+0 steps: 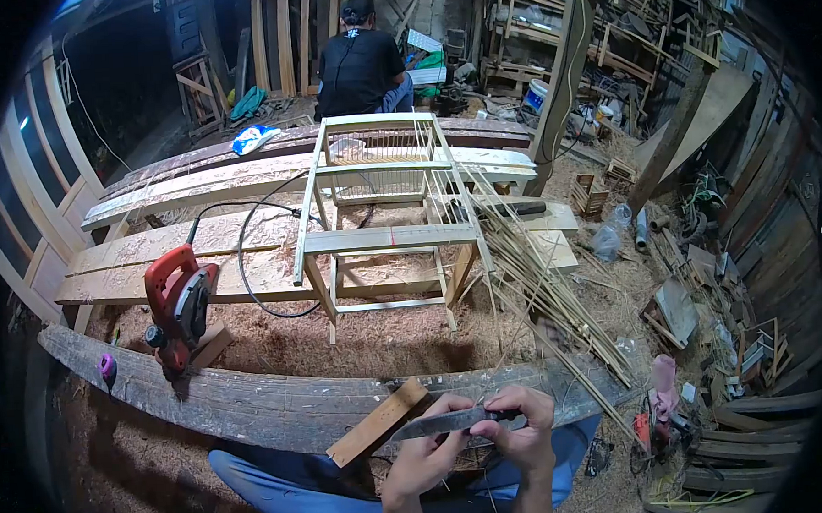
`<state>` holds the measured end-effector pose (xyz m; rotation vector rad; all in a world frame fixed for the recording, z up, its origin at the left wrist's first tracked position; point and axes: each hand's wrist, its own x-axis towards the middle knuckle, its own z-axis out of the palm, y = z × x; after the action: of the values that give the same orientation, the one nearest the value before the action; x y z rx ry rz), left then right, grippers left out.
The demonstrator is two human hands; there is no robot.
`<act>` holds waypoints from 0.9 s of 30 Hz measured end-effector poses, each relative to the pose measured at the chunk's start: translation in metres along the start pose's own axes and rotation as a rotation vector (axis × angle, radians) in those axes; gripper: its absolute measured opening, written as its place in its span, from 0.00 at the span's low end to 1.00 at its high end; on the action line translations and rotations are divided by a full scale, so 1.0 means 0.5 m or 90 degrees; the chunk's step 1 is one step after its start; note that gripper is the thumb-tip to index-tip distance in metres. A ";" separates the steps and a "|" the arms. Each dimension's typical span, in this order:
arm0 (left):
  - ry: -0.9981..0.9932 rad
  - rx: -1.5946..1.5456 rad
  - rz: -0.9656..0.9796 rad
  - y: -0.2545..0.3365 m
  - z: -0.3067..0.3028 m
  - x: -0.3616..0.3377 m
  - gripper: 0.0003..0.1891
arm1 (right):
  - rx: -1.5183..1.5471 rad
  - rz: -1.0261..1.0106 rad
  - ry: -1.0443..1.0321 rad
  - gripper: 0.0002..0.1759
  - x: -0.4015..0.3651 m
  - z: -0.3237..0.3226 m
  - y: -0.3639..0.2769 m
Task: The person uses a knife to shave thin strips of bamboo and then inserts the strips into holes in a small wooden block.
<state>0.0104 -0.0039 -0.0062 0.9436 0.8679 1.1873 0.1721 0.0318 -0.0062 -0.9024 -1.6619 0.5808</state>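
Observation:
A knife (434, 426) with a dark grey blade lies nearly level in front of me, its tip toward the left. My right hand (521, 428) is closed around the dark handle, thumb pressed against it. Close against the blade near the handle, my left hand (426, 459) has its fingers curled; what they pinch is hidden behind the blade. Just left of the hands, a short wooden block (379, 423) rests at a slant on the weathered plank (262, 405). Beyond the plank stands a wooden frame (390, 239) with thin upright bars at its far end.
A red electric planer (179, 303) stands on the plank at left, its black cable looping across the boards (127, 260). Thin bamboo sticks (560, 305) lie heaped at right. A person (357, 71) sits facing away at the back. Shavings cover the floor.

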 end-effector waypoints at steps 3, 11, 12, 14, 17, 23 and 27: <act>0.021 0.046 0.013 0.002 0.002 -0.002 0.08 | 0.000 0.005 -0.011 0.22 -0.002 -0.002 0.004; -0.005 0.133 0.055 0.000 -0.016 -0.006 0.10 | 0.029 -0.040 0.046 0.23 0.001 -0.001 0.021; -0.006 0.133 0.054 0.002 -0.016 -0.007 0.10 | 0.029 -0.040 0.047 0.23 0.005 -0.002 0.017; -0.006 0.116 0.047 0.007 -0.012 -0.008 0.09 | -0.015 -0.081 0.050 0.23 0.013 -0.006 0.007; 0.002 0.041 0.031 0.012 -0.003 -0.008 0.09 | -0.052 -0.071 0.045 0.22 0.000 -0.011 0.036; 0.012 0.009 0.010 0.048 -0.021 -0.037 0.10 | -0.151 0.091 0.258 0.21 0.001 -0.050 0.088; 0.096 -0.042 0.025 0.054 -0.025 -0.045 0.08 | -0.087 0.104 0.316 0.25 -0.024 -0.093 0.086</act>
<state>-0.0143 -0.0212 0.0155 0.8284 0.9271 1.3254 0.2293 0.0440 -0.0334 -1.1812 -1.1959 0.3185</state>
